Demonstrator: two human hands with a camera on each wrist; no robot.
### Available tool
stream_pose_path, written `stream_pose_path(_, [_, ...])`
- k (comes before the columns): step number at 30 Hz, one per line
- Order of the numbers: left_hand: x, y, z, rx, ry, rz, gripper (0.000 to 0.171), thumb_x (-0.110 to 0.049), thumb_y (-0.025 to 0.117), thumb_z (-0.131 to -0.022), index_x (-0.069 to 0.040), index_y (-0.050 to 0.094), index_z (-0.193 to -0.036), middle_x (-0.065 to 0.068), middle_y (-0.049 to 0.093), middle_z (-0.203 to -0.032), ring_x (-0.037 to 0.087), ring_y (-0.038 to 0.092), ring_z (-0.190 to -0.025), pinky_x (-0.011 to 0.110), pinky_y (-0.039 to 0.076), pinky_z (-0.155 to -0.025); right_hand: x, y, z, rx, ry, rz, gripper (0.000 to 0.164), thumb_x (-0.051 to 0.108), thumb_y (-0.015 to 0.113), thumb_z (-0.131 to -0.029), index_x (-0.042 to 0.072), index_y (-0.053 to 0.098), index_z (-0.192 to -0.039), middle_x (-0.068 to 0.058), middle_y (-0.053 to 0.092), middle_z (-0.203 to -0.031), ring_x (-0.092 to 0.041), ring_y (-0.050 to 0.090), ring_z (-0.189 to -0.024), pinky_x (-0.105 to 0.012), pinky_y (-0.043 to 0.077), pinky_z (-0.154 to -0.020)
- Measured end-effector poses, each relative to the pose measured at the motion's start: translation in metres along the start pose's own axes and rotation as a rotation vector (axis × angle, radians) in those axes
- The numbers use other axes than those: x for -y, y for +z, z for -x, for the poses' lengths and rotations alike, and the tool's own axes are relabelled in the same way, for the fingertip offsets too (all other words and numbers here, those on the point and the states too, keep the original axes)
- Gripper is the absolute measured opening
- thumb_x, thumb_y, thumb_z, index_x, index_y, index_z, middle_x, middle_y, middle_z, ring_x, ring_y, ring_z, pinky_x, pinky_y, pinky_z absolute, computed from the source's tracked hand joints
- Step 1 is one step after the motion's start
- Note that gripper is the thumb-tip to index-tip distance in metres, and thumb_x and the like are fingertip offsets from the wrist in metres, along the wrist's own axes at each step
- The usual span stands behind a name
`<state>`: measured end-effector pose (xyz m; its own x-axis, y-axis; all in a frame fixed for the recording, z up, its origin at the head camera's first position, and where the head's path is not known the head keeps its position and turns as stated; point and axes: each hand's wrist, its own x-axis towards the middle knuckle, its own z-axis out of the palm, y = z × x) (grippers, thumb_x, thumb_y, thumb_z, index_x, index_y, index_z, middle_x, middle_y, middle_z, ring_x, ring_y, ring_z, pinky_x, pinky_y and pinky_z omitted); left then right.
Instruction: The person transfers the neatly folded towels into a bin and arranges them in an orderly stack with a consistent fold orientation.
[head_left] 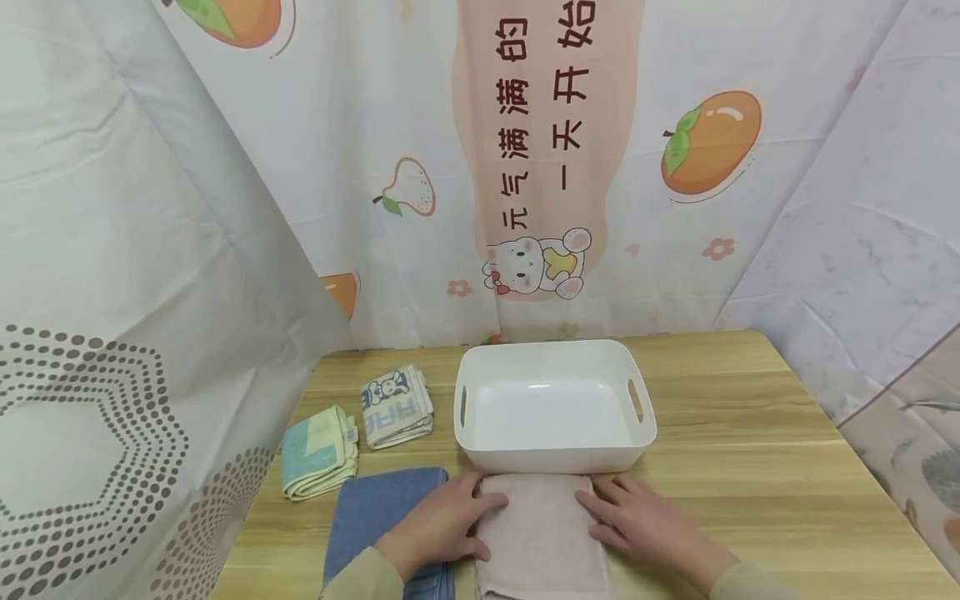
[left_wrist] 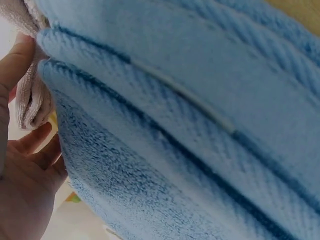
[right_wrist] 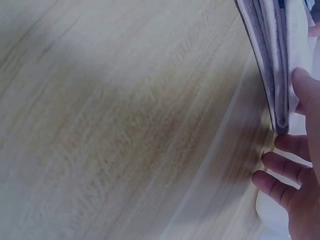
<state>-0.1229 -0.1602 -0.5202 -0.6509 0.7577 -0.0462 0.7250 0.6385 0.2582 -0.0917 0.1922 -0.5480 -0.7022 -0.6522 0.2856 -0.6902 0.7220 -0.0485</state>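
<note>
A folded pink towel (head_left: 540, 533) lies on the table before me, its layered edge showing in the right wrist view. My left hand (head_left: 446, 521) rests at its left edge, thumb and fingertips over the border, reaching across a folded blue towel (head_left: 382, 508). That blue towel's thick folds fill most of the left wrist view. At the pink towel's right edge is my right hand (head_left: 641, 525), with its thumb on the cloth and the other fingers extended along the side. Neither hand curls round the towel.
Right behind the pink towel stands a white basket (head_left: 555, 460) with handle slots. A folded yellow-and-green towel (head_left: 321, 454) and a folded white towel with a blue rabbit pattern (head_left: 397, 407) lie at the left. Printed curtains (head_left: 420, 258) hang around the wooden table (head_left: 757, 467).
</note>
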Motion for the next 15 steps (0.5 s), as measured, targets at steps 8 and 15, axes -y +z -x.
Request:
stream_pose_path(8, [0.0010, 0.0051, 0.0014, -0.029, 0.046, 0.034, 0.059, -0.051, 0.075, -0.088, -0.028, 0.058, -0.139, 0.004, 0.047, -0.137, 0.008, 0.053, -0.099, 0.026, 0.052, -0.078, 0.0028, -0.0022, 0.0005, 0.020, 0.052, -0.032, 0.043, 0.047, 0.063, -0.099, 0.022, 0.069, -0.134, -0.013, 0.064, -0.138, -0.028, 0.059, -0.117, -0.046, 0.054, -0.089])
stream_pose_path(15, [-0.0031, 0.0080, 0.0012, -0.132, 0.069, 0.046, 0.021, -0.029, 0.059, -0.105, -0.030, 0.061, -0.126, 0.001, 0.051, -0.129, 0.003, 0.050, -0.078, 0.017, 0.043, -0.060, 0.0031, -0.0039, -0.0004, 0.018, 0.040, -0.029, 0.042, 0.048, 0.063, -0.100, 0.023, 0.069, -0.133, -0.014, 0.065, -0.135, -0.029, 0.060, -0.113, -0.048, 0.053, -0.087])
